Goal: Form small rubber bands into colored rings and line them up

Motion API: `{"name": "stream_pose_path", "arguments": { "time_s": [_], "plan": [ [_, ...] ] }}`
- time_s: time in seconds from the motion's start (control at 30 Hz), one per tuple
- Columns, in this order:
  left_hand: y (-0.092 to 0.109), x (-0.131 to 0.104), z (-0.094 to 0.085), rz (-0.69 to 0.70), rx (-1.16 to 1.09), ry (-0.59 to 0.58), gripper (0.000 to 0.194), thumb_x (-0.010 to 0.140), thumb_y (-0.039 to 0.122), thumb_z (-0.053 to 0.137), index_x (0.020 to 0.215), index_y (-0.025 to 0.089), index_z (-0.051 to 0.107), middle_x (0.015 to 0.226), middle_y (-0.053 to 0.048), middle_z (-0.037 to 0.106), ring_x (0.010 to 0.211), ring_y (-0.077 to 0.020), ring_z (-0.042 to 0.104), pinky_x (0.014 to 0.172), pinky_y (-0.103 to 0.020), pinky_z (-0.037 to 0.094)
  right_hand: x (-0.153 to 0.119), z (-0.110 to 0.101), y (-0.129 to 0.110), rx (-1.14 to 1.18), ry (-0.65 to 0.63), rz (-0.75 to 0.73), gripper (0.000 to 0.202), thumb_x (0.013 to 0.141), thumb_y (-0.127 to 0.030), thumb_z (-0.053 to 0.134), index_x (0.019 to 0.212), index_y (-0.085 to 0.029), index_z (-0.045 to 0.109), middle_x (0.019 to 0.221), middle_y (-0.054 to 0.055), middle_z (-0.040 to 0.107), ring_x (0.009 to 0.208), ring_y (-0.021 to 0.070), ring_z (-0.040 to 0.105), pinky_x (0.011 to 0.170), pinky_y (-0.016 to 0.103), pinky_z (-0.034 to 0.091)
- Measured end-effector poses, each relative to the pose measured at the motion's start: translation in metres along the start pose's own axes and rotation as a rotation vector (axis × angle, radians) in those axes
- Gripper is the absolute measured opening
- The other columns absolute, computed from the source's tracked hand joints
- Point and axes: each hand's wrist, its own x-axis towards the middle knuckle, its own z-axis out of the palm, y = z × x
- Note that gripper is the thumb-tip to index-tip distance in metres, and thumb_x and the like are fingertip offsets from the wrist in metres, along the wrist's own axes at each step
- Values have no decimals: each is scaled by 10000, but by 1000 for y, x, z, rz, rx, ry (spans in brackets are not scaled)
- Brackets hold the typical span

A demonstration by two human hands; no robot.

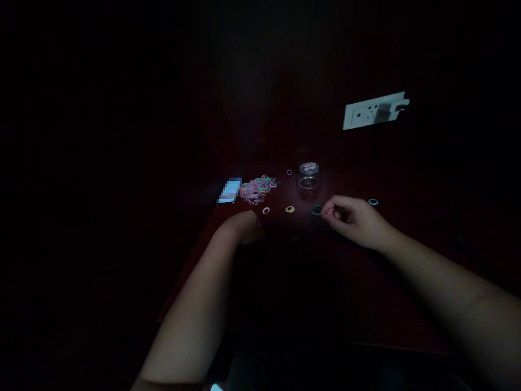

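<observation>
My right hand point(356, 220) is closed in a pinch on a thin, pale elastic band point(317, 214), which sticks out to the left of the fingertips. Just behind it on the dark red table lies a dark green band point(318, 208). My left hand point(244, 227) bends down at the wrist near the table's left side; its fingers are lost in shadow. Beyond it lie a pink band point(266, 210) and yellow bands point(290, 209). A heap of mixed coloured elastic bands point(258, 189) sits farther back.
A clear round jar point(308, 182) with a patterned top stands behind my right hand. A lit phone point(230, 191) lies left of the heap. A blue band point(373, 202) is at right, a purple band point(289, 172) at back. A wall socket point(372, 111) holds a plug. The room is very dark.
</observation>
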Motion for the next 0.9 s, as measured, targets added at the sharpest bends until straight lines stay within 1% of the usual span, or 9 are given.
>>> {"name": "stream_pose_path", "arguments": {
  "time_s": [0.13,0.2,0.3,0.37,0.47,0.57,0.63,0.73,0.9],
  "plan": [
    [-4,4,1,27,-28,4,122,690,252,633,730,211,741,739,-38,716,643,-166,617,615,-270,433,0,0,-1,6,-7,2,86,819,-250,615,801,-166,615,613,-26,491,536,92,418,471,222,344],
    [-5,5,0,46,-47,45,147,742,298,609,724,208,724,735,-39,712,626,-162,608,601,-271,423,0,0,-1,4,-11,1,80,818,-244,616,802,-166,617,616,-25,494,540,93,423,475,222,348],
    [-5,6,-3,46,-59,264,310,856,420,517,743,189,690,736,-66,704,614,-170,592,589,-284,411,0,0,1,-15,-13,0,80,819,-246,618,803,-168,623,609,-26,499,534,94,425,477,225,347],
    [-2,7,-3,86,-92,417,337,898,434,473,801,189,684,788,-70,710,655,-175,600,610,-284,421,0,0,2,-35,-16,-10,76,816,-244,622,801,-170,629,612,-24,512,535,97,434,486,230,351],
    [9,9,3,302,-194,531,230,898,342,507,922,195,682,883,-46,711,733,-155,613,678,-264,454,0,1,1,-48,-14,-37,73,810,-242,631,787,-173,642,646,-11,540,559,107,464,511,241,368],
    [26,8,16,575,-268,591,220,842,285,615,1030,184,667,930,-44,694,780,-138,616,739,-257,481,1,3,-2,-60,-19,-57,70,807,-235,632,774,-177,653,683,4,561,579,116,485,525,246,377],
    [37,7,24,682,-297,590,253,818,280,657,1052,185,663,950,-47,691,783,-134,618,749,-265,492,1,3,-4,-73,-25,-66,66,805,-228,632,767,-180,657,693,6,566,577,115,485,524,244,374],
    [48,5,33,725,-307,555,220,819,283,668,1024,206,682,912,-28,693,775,-127,626,746,-266,492,1,4,-5,-88,-39,-82,72,811,-223,629,763,-181,660,696,5,566,574,109,482,519,238,366],
    [53,4,34,725,-305,559,141,856,285,623,945,210,701,844,-10,688,743,-113,627,707,-254,479,1,4,-4,-106,-64,-96,76,819,-220,625,771,-177,666,693,1,567,576,106,486,537,246,371]
  ]
}}
